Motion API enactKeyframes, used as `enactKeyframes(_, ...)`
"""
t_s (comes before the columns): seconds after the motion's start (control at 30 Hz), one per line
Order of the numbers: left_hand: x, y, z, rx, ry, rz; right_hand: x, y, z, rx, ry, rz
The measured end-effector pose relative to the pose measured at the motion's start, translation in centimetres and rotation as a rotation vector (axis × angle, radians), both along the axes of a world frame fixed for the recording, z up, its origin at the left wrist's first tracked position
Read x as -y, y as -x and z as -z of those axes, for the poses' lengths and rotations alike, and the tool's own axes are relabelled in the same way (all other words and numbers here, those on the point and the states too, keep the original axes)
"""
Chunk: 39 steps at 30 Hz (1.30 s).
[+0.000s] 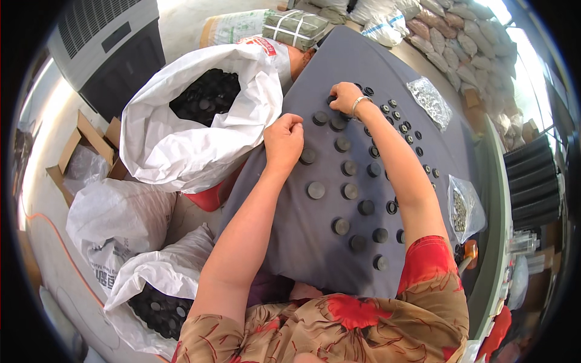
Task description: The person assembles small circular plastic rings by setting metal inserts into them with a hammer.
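Over the far part of the grey cloth-covered table, my right hand is closed, its fingertips pinching a black round cap. Below it, more black round caps lie spread in loose rows. My left hand is curled into a fist at the table's left edge, beside a large white sack of black caps. Whether that fist holds anything is hidden. Smaller black rings lie to the right of the caps, partly covered by my right forearm.
Clear plastic bags of small parts, one whitish and one metallic, lie along the table's right side. Left of the table stand another open white sack, a cardboard box and a grey machine. Filled sacks are piled behind.
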<state>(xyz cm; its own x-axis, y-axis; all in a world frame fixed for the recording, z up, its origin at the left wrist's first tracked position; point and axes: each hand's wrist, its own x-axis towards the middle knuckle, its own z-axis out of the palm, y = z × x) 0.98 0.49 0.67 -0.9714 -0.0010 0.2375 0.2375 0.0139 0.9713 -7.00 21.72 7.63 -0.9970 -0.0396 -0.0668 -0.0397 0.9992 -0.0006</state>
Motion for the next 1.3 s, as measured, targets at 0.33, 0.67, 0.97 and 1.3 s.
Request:
enactKeyframes(0.33,0.3,0.2,0.3,-0.013,0.002,-0.007,-4.9,-5.7,-2.7,-0.015,0.157,0.148)
enactKeyframes(0.67,0.1,0.1,-0.1,-0.005,0.015,0.000,-6.2,-5.3,-0.3,-0.023,0.159,0.202)
enactKeyframes(0.97,-0.3,0.0,0.1,-0.006,0.008,0.005,-8.4,-4.6,-1.5,-0.129,0.155,0.217)
enactKeyframes(1.3,-0.1,0.2,0.1,0.005,-0.004,0.006,-9.8,-4.8,1.7,-0.337,0.159,0.401)
